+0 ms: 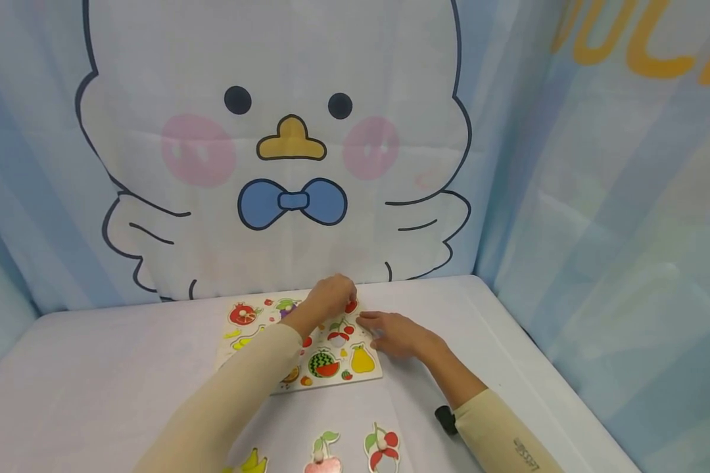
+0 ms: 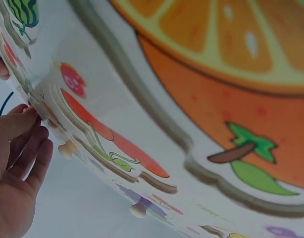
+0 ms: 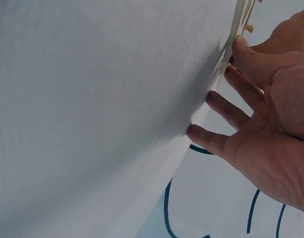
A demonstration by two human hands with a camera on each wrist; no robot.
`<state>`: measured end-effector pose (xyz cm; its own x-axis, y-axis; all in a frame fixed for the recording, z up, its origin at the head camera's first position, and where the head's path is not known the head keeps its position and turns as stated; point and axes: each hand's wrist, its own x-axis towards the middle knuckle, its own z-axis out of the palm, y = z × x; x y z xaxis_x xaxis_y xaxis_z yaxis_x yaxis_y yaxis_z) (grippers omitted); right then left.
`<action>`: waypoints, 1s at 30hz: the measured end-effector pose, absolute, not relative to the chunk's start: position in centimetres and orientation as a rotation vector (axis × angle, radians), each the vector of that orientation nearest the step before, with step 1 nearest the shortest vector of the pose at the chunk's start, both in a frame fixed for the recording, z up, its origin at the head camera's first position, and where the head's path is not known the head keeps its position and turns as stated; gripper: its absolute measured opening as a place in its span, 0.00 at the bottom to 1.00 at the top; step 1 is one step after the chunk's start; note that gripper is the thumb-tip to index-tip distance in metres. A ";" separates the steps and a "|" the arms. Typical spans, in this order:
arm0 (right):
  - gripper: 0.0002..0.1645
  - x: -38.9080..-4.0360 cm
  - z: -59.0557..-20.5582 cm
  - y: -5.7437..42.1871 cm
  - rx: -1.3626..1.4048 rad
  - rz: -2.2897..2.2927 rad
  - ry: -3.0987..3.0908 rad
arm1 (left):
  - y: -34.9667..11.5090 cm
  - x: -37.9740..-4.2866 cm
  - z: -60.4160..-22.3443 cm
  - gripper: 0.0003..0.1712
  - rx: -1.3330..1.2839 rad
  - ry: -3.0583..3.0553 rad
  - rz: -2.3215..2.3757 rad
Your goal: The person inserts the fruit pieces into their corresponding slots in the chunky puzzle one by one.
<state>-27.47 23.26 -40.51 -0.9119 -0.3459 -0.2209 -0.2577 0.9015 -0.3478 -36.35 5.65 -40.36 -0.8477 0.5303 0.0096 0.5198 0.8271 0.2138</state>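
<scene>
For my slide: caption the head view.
Left hand over a fruit puzzle, right hand at its edge, loose pieces nearer the camera.

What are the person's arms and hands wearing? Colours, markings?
Both left hand and right hand are bare, no gloves. The left sleeve and right sleeve are plain beige; the right one bears small dark lettering. Black item by the right cuff: can't tell if it's worn.

the white table (image 1: 112, 387) carried a fruit puzzle board (image 1: 319, 339) toward its far edge, while a banana piece (image 1: 254, 464), pink fruit piece (image 1: 324, 467) and cherry piece (image 1: 387, 453) lay nearer.
</scene>
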 end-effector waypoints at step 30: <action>0.36 -27.4 -40.6 23.0 -0.471 -0.421 2.805 | 4.8 -35.0 -39.7 0.27 0.884 2.845 0.078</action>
